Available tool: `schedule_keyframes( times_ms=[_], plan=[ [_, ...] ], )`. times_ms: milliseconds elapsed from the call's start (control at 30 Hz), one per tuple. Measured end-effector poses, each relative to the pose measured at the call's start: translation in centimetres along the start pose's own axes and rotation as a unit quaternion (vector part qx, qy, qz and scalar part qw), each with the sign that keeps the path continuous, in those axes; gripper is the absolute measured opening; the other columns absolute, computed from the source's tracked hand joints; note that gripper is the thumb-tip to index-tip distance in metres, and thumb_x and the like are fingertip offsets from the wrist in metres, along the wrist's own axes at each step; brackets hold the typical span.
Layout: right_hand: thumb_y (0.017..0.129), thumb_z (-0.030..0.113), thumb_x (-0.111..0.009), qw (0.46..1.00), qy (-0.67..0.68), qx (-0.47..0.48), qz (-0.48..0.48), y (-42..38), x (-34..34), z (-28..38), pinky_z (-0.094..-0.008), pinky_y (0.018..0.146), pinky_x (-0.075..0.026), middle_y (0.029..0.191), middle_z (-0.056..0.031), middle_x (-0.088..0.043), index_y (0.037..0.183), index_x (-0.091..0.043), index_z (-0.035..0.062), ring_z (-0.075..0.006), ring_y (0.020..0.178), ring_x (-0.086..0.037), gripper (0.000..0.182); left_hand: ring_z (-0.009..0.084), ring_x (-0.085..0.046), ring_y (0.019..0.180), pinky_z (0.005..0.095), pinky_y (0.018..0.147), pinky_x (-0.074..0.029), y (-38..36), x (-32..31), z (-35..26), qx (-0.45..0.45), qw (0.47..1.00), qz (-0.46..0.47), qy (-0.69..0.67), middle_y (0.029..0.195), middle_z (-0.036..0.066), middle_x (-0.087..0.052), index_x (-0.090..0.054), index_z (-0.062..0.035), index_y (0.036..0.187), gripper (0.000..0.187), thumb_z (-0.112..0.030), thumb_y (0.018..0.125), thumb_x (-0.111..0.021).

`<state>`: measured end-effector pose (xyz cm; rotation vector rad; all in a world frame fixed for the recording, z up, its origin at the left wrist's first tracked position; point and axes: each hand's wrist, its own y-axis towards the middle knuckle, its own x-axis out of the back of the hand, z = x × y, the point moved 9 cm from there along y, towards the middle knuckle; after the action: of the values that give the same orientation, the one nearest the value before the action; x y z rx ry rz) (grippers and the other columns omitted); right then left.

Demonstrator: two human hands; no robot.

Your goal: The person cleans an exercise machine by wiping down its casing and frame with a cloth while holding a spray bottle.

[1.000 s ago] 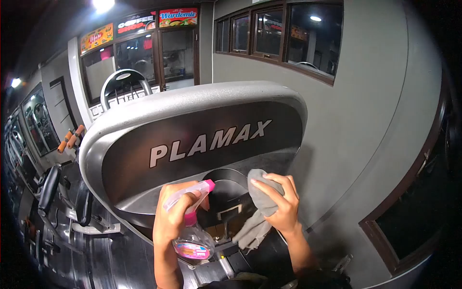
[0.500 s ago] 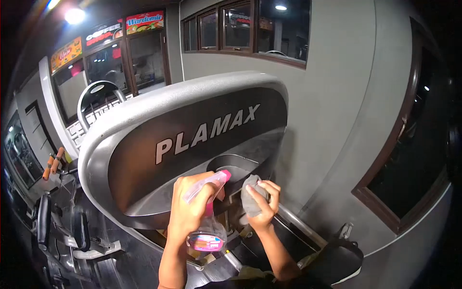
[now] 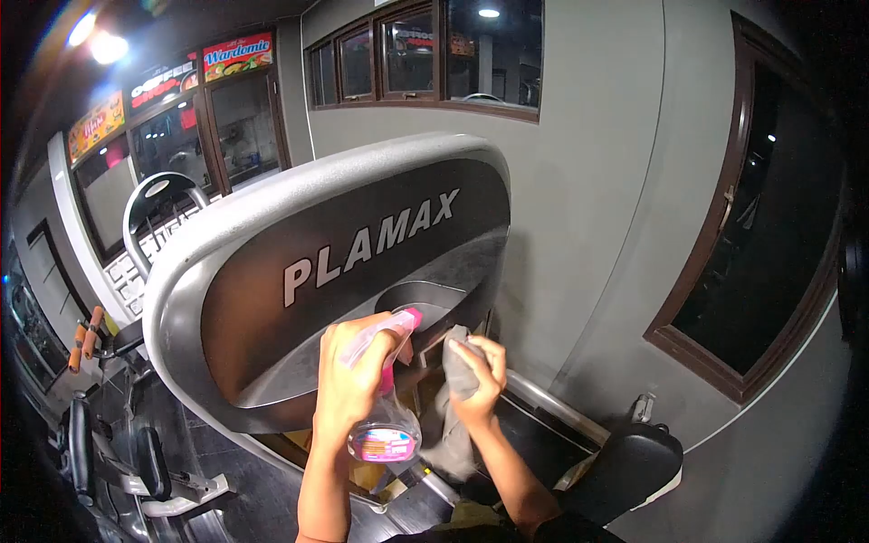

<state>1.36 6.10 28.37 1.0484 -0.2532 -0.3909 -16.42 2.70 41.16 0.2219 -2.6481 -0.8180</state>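
Note:
My left hand (image 3: 351,373) is wrapped round the neck and trigger of a clear spray bottle (image 3: 385,433) with a pink nozzle and a pink label. The nozzle points right, towards the cloth. In my right hand (image 3: 482,385) I grip a grey cloth (image 3: 460,369), bunched at the top with a blurred end hanging below. Both hands are in front of the lower edge of a large grey and black machine cover (image 3: 353,226) lettered PLAMAX. A recessed cup-like hollow (image 3: 421,297) in the cover lies just above the nozzle.
A black padded seat (image 3: 638,462) is at the lower right. Other gym equipment (image 3: 145,452) stands on the left. A grey wall (image 3: 597,199) with a dark-framed window (image 3: 760,208) rises on the right, and shop signs (image 3: 237,59) hang at the back left.
The cloth, compact in my right hand before, now hangs down below it. My view has shifted slightly right. My left hand still grips the spray bottle.

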Motion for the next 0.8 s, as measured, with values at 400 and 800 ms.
schedule_keyframes(
  times_ms=[400,800],
  plan=[
    [0.063,-0.007,-0.066,0.969,0.007,0.109,0.221,11.3,-0.8,2.4,-0.0404,0.086,-0.053,0.102,-0.0104,-0.063,0.105,-0.074,0.0116,-0.0299,0.098,-0.063,0.047,0.0196,-0.053,0.054,0.0333,0.057,-0.040,0.1,-0.1,0.6,0.044,0.999,0.005,-0.024,0.059,0.011,-0.057,-0.061,0.0012,0.067,0.039,-0.030,0.088,-0.051],
    [0.062,-0.006,-0.068,0.925,-0.096,0.128,0.343,21.1,-3.0,0.3,-0.0384,0.083,-0.056,0.102,-0.0038,-0.066,0.107,-0.075,0.0163,-0.0290,0.093,-0.067,0.050,0.0204,-0.059,0.058,0.0315,0.056,-0.044,-0.2,0.7,0.7,0.079,0.987,-0.053,-0.128,0.070,0.012,-0.061,-0.061,0.0036,0.077,0.036,-0.027,0.091,-0.049]
  ],
)
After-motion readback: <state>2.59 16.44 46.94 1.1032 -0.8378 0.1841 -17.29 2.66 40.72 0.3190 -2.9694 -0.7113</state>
